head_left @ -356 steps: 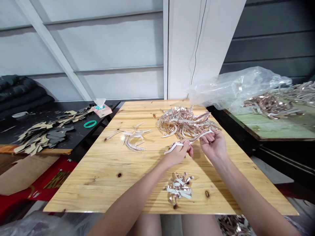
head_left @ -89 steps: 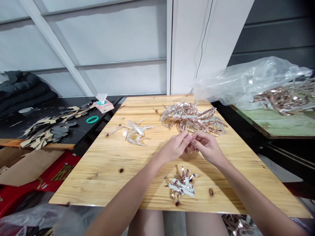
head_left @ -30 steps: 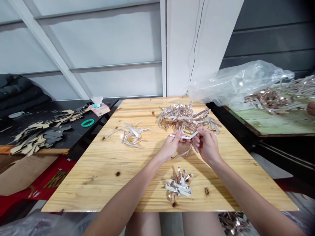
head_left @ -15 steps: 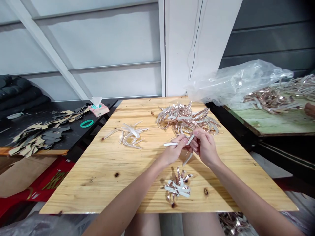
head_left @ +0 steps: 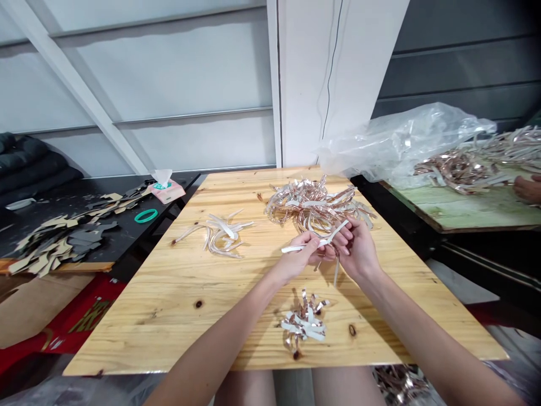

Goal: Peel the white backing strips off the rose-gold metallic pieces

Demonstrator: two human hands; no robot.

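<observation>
My left hand (head_left: pixel 302 254) is closed on a white strip (head_left: pixel 295 248), whose end sticks out to the left past the thumb. The strip runs on to my right hand (head_left: pixel 357 248), which pinches its upper end near the fingertips. A thin strip end hangs below my hands. Just behind them lies a large tangle of rose-gold and white strips (head_left: pixel 315 203). A small pile of short rose-gold and white pieces (head_left: pixel 304 324) sits nearer the front edge. To the left is a loose bunch of pale strips (head_left: pixel 224 234).
The wooden table (head_left: pixel 169 316) fills the middle. On the black table at left are a tissue pack (head_left: pixel 169 193), a green ring (head_left: pixel 146 216) and cut scraps (head_left: pixel 54 242). At right, a plastic bag (head_left: pixel 406 138) and another person's hand (head_left: pixel 528 189) beside more strips.
My right hand has moved slightly right and its fingers have opened out somewhat. More of the white strip now shows between my hands. The view has shifted a little.
</observation>
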